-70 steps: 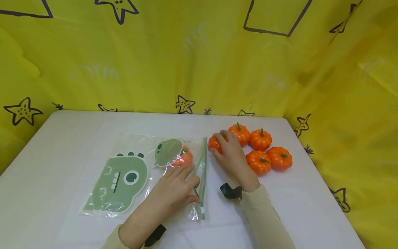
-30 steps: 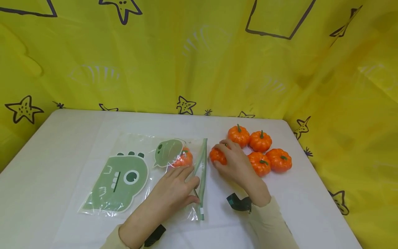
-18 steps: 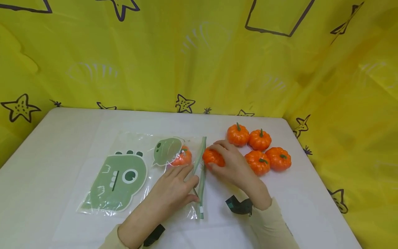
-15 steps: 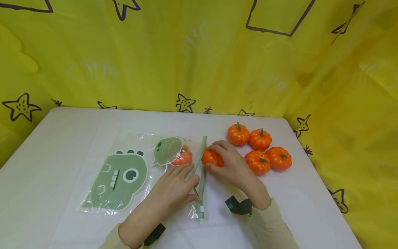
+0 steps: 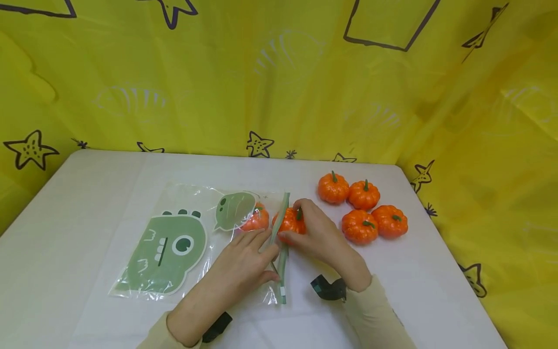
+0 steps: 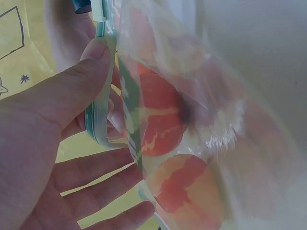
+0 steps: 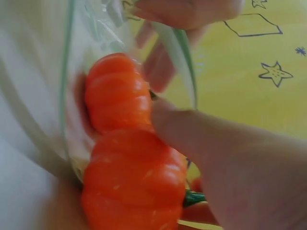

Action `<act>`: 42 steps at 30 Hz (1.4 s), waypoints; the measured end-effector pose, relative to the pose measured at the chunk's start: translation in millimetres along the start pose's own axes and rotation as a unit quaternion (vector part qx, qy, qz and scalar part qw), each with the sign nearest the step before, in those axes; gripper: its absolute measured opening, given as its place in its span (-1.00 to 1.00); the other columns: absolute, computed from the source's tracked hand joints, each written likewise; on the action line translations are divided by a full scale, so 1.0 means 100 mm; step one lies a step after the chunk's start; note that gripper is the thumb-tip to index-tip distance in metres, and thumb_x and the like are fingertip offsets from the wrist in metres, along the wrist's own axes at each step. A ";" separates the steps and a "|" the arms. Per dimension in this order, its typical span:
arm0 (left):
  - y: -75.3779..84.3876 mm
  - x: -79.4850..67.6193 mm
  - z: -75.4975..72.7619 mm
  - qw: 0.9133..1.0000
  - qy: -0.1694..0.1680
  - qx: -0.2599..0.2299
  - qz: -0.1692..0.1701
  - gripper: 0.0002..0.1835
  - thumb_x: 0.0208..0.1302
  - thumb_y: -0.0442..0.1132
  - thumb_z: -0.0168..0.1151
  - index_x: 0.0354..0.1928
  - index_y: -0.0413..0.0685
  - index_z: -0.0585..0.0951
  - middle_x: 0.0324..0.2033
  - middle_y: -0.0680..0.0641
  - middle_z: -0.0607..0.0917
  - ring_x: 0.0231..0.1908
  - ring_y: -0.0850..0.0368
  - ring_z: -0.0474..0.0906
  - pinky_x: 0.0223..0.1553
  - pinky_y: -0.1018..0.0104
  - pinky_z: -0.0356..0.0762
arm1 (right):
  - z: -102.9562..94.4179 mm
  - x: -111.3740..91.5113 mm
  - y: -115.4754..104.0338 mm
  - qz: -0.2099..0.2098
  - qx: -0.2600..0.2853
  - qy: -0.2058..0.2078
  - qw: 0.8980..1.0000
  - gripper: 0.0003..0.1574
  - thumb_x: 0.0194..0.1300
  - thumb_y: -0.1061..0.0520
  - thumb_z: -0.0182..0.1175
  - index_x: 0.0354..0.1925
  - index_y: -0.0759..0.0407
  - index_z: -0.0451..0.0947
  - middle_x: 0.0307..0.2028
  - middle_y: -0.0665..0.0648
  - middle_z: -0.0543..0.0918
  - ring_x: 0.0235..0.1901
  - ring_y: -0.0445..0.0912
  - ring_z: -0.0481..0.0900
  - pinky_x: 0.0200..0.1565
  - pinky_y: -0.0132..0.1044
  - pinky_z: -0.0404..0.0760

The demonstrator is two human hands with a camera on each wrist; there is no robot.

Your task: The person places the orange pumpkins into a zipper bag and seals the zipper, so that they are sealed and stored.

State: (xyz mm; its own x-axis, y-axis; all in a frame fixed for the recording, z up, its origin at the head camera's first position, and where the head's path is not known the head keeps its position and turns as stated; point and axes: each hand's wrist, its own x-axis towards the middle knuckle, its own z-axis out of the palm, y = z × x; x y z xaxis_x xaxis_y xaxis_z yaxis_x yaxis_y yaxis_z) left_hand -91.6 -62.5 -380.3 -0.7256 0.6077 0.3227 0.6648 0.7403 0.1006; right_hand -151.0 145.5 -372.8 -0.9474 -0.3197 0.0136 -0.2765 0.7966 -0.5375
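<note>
A clear zip bag [image 5: 200, 208] with green dinosaur prints lies flat, its green-edged mouth facing right. My left hand [image 5: 246, 259] lies across the bag near that mouth. In the left wrist view its thumb [image 6: 95, 50] and index finger pinch the zip strip [image 6: 100, 115], while the other fingers are spread. Inside the bag sits one small orange pumpkin [image 5: 258, 218]. My right hand [image 5: 320, 235] grips a second pumpkin [image 5: 293, 223] with a green stem, partly inside the bag's mouth. In the right wrist view this held pumpkin [image 7: 134, 184] is close against the bagged one [image 7: 117, 91].
Several more orange pumpkins [image 5: 360, 227] stand in a cluster to the right of my right hand on the white table [image 5: 418, 291]. A yellow cloth [image 5: 209, 87] with drawn stars hangs behind and beside the table. Dark wrist mounts [image 5: 329, 288] sit on both wrists.
My right hand has drawn one pumpkin away from the cluster, toward me and left, into the bag's mouth. Its stem has turned into view. The left hand has stayed in place on the bag.
</note>
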 end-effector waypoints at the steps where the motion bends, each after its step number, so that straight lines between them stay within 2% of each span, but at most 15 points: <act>1: 0.00 0.00 0.00 1.000 0.001 0.000 0.000 -0.55 -0.04 0.19 0.48 -0.28 0.12 0.52 0.14 -0.17 0.65 0.16 -0.12 0.56 0.25 0.02 0.50 | -0.01 -0.01 0.02 -0.008 0.001 -0.010 1.000 -0.20 0.14 -0.10 0.44 0.21 0.16 0.33 0.01 0.07 0.55 -0.07 -0.06 0.51 0.11 -0.15 0.63; 6: 0.00 0.01 0.00 1.000 0.006 -0.004 0.004 -0.54 -0.07 0.18 0.50 -0.29 0.12 0.52 0.12 -0.16 0.66 0.14 -0.11 0.57 0.23 0.02 0.52 | -0.09 -0.05 0.08 -0.050 0.013 -0.060 0.997 -0.25 0.14 0.15 0.37 0.28 0.16 0.35 0.21 0.11 0.52 0.17 0.00 0.51 0.27 -0.02 0.52; 10: 0.00 0.01 0.00 1.000 0.007 -0.004 0.004 -0.54 -0.07 0.18 0.50 -0.29 0.11 0.53 0.11 -0.15 0.66 0.14 -0.10 0.57 0.23 0.02 0.52 | -0.11 -0.04 0.09 -0.056 0.023 -0.062 0.996 -0.20 0.15 0.19 0.34 0.33 0.15 0.31 0.28 0.13 0.49 0.23 0.04 0.49 0.29 0.02 0.49; 13: 0.00 0.01 0.01 1.000 0.013 -0.001 0.007 -0.54 -0.07 0.19 0.50 -0.29 0.11 0.53 0.09 -0.15 0.67 0.15 -0.10 0.57 0.23 0.02 0.53 | -0.07 -0.02 0.07 -0.037 0.026 -0.043 0.998 -0.18 0.16 0.10 0.40 0.32 0.18 0.29 0.22 0.15 0.52 0.13 0.03 0.53 0.23 -0.01 0.55; 16: 0.01 0.01 0.02 1.000 0.023 0.003 0.012 -0.53 -0.09 0.19 0.51 -0.29 0.11 0.53 0.08 -0.15 0.67 0.14 -0.10 0.58 0.22 0.03 0.53 | 0.01 0.02 0.03 -0.019 0.015 -0.014 1.000 -0.18 0.12 -0.02 0.46 0.23 0.21 0.32 0.03 0.14 0.57 -0.05 -0.02 0.53 0.08 -0.14 0.63; 19: 0.01 0.01 0.03 0.999 0.030 0.006 0.017 -0.52 -0.10 0.18 0.51 -0.30 0.10 0.52 0.09 -0.17 0.67 0.14 -0.10 0.58 0.21 0.04 0.53 | 0.09 0.05 0.01 -0.017 -0.008 0.016 1.000 -0.19 0.10 -0.09 0.47 0.15 0.23 0.34 -0.13 0.12 0.55 -0.18 -0.05 0.47 -0.07 -0.25 0.60; 21: 0.01 0.01 0.03 0.999 0.031 0.007 0.018 -0.52 -0.11 0.18 0.52 -0.31 0.10 0.51 0.10 -0.18 0.67 0.14 -0.11 0.58 0.22 0.05 0.53 | 0.11 0.07 0.01 -0.014 -0.010 0.021 1.000 -0.21 0.11 -0.11 0.47 0.12 0.22 0.33 -0.16 0.11 0.53 -0.21 -0.05 0.45 -0.12 -0.27 0.56; 24: 0.00 0.02 0.03 0.999 0.028 0.007 0.017 -0.53 -0.11 0.19 0.51 -0.30 0.11 0.53 0.11 -0.18 0.66 0.15 -0.11 0.57 0.22 0.05 0.52 | 0.08 0.05 0.04 0.002 0.025 -0.004 1.000 -0.23 0.13 -0.10 0.45 0.13 0.16 0.31 -0.10 0.11 0.54 -0.14 -0.04 0.51 -0.05 -0.23 0.60; 27: 0.00 0.01 0.03 1.000 0.023 0.005 0.015 -0.53 -0.10 0.19 0.51 -0.27 0.11 0.54 0.10 -0.17 0.66 0.15 -0.11 0.56 0.23 0.05 0.52 | 0.02 0.03 0.09 0.012 0.077 -0.043 0.996 -0.35 0.17 0.02 0.42 0.09 0.11 0.30 0.00 0.13 0.56 -0.01 0.01 0.57 0.06 -0.10 0.64; 31: 0.00 0.01 0.02 1.000 0.023 0.006 0.017 -0.52 -0.09 0.18 0.51 -0.24 0.11 0.55 0.10 -0.17 0.66 0.14 -0.11 0.57 0.23 0.04 0.52 | -0.03 0.01 0.15 -0.005 0.108 -0.074 0.991 -0.53 0.17 0.19 0.35 -0.03 0.10 0.33 0.08 0.15 0.58 0.09 0.07 0.59 0.13 -0.03 0.64; 36: 0.00 0.01 0.03 0.999 0.033 0.013 0.025 -0.51 -0.10 0.17 0.52 -0.24 0.09 0.54 0.08 -0.17 0.66 0.12 -0.10 0.58 0.21 0.05 0.54 | 0.05 0.05 0.15 -0.028 0.139 -0.065 0.988 -0.59 0.20 0.21 0.37 -0.11 0.13 0.34 -0.01 0.15 0.59 0.02 0.04 0.62 0.07 -0.11 0.68; 42: 0.01 0.01 0.06 0.998 0.053 0.010 0.032 -0.51 -0.14 0.16 0.53 -0.29 0.07 0.52 0.06 -0.15 0.65 0.06 -0.09 0.60 0.16 0.07 0.56 | 0.16 0.08 0.14 -0.039 0.167 -0.057 0.984 -0.62 0.27 0.14 0.34 -0.14 0.17 0.32 -0.06 0.14 0.63 0.02 0.01 0.67 0.10 -0.13 0.66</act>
State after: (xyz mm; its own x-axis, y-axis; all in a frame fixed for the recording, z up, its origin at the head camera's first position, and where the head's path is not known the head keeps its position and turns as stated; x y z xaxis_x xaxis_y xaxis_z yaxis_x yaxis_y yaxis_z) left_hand -92.6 -60.2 -385.3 -0.6575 0.6213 0.4263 0.7052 0.7066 0.0579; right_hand -160.1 145.3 -394.0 -0.8958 -0.4441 -0.0185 -0.2616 0.5604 -0.7858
